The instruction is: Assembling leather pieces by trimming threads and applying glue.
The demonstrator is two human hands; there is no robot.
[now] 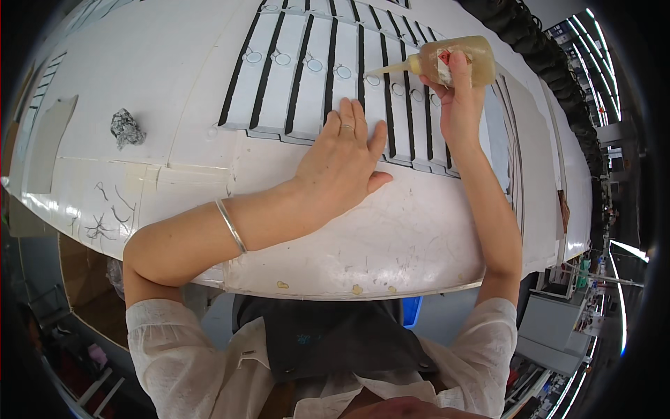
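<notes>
My right hand (460, 105) is wrapped round a squeeze bottle (478, 63) of yellowish liquid, tilted on its side. The bottle's thin nozzle points left, its tip just above a round outline on one of the white strips (343, 52). These strips lie side by side, overlapping, each with a black edge band and a small circle drawn or cut on it. My left hand (342, 157) is spread with its fingers out, its fingertips resting on the near part of the strips. Whether the nozzle tip touches the strip I cannot tell.
A crumpled ball (128, 128) of dark-flecked material lies on the white table (363, 237) at the left, near loose dark threads (105, 216). Grey-beige sheets (534, 160) lie to the right. Dark bundled material (516, 31) runs along the far right edge.
</notes>
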